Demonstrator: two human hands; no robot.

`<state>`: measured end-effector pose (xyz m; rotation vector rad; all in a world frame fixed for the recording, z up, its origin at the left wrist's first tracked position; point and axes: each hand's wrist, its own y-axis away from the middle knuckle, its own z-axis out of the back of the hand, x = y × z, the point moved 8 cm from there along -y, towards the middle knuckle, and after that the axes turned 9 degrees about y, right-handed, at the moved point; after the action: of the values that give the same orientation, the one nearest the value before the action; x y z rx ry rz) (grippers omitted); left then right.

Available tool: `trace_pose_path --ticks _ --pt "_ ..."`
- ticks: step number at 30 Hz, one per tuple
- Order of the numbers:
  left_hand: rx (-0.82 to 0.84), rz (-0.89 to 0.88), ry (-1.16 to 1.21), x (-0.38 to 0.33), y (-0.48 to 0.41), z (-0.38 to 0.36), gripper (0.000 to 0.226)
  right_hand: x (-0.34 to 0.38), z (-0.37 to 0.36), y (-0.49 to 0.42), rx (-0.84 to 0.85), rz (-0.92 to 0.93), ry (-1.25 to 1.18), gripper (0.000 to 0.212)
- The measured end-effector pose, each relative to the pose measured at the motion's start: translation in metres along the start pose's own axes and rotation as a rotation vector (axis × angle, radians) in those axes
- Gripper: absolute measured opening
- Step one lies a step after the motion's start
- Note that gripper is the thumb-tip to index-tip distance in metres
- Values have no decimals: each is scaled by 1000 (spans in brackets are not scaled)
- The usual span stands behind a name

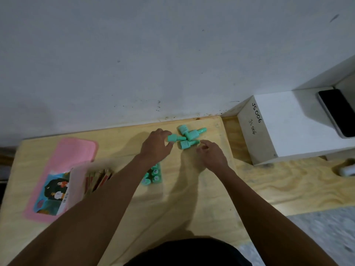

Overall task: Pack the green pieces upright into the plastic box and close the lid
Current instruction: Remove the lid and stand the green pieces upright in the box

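Observation:
Several green pieces [189, 135] lie on their sides in a loose heap near the far edge of the wooden table [192, 198]. My left hand [156, 146] reaches in from the left, its fingers closed around one piece [173, 138]. My right hand [211, 153] comes from the right, its fingertips pinching the narrow end of another piece [187, 144]. The clear plastic box [153, 174] sits closer to me, partly under my left forearm, with several green pieces standing upright inside. Its lid is not visible.
A pink mat [63, 166] with a picture card and a translucent case [76, 181] of stick-like items lie at the left. A white box [278, 127] marked JS006 stands at the right, with a phone [336, 112] on it. The wall rises just beyond the table.

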<state>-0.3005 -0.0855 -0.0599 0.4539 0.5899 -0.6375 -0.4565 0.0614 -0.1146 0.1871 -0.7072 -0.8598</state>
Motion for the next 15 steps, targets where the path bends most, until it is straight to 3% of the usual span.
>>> trace_pose_path --ticks 8,15 --pt "229 62 -227 1 -45 -42 44 14 -6 -29 38 44 35 45" --pt "218 70 -197 0 -52 -50 31 14 -7 -31 74 136 203 38"
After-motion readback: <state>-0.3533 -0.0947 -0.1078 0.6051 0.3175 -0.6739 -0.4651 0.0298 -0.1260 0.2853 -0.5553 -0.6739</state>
